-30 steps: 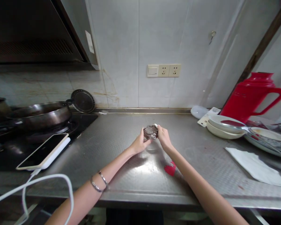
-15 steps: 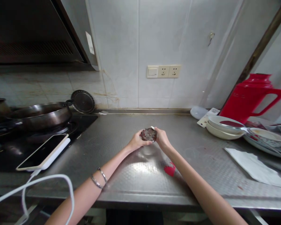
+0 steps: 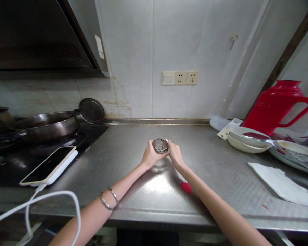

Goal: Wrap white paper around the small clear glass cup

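Note:
Both my hands meet over the middle of the steel counter (image 3: 133, 160), holding a small dark shiny wrapped lump (image 3: 160, 145) between them. My left hand (image 3: 151, 156) cups it from the left, fingers curled round it. My right hand (image 3: 175, 154) pinches its right side. What is inside the wrapping I cannot make out. A small red scrap (image 3: 187, 187) lies on the counter under my right forearm. Two bangles sit on my left wrist.
A dark pan (image 3: 45, 124) sits on the stove at left, with a phone on a white power bank (image 3: 49, 165) and its white cable (image 3: 51, 198) beside it. At right stand white bowls (image 3: 245, 139), plates, a red jug (image 3: 274, 104) and a white paper sheet (image 3: 282, 184).
Both hands with the wrapped lump have shifted slightly left and toward me. The lump has been turned a little between the fingers.

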Action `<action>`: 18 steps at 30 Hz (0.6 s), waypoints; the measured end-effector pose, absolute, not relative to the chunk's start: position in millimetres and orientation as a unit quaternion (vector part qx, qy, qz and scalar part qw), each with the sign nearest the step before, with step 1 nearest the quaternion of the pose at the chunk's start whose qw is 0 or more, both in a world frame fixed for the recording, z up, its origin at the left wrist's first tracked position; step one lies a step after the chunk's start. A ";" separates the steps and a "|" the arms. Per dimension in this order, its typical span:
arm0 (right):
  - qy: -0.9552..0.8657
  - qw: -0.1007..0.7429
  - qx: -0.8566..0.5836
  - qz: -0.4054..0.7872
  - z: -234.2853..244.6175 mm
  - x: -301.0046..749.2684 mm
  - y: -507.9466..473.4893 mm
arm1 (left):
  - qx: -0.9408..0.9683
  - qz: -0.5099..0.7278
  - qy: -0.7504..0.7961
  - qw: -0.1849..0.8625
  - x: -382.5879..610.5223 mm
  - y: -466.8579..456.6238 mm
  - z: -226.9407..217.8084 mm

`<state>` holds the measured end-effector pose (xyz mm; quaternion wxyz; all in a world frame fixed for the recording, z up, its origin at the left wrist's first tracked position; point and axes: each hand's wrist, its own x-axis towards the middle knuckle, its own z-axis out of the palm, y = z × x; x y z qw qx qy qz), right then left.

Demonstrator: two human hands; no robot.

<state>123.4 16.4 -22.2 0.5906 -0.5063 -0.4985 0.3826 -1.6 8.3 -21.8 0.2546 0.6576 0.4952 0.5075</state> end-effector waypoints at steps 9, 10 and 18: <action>-0.492 0.584 -0.509 0.398 -29.7 123.7 21.0 | 0.618 0.519 0.505 0.307 4.5 6.0 -24.9; -0.485 0.583 -0.511 0.406 -31.4 125.4 23.3 | 0.620 0.516 0.490 0.331 3.7 7.5 -25.5; -0.447 0.586 -0.506 0.448 -28.2 131.9 29.9 | 0.651 0.476 0.341 0.483 -10.1 26.8 -24.5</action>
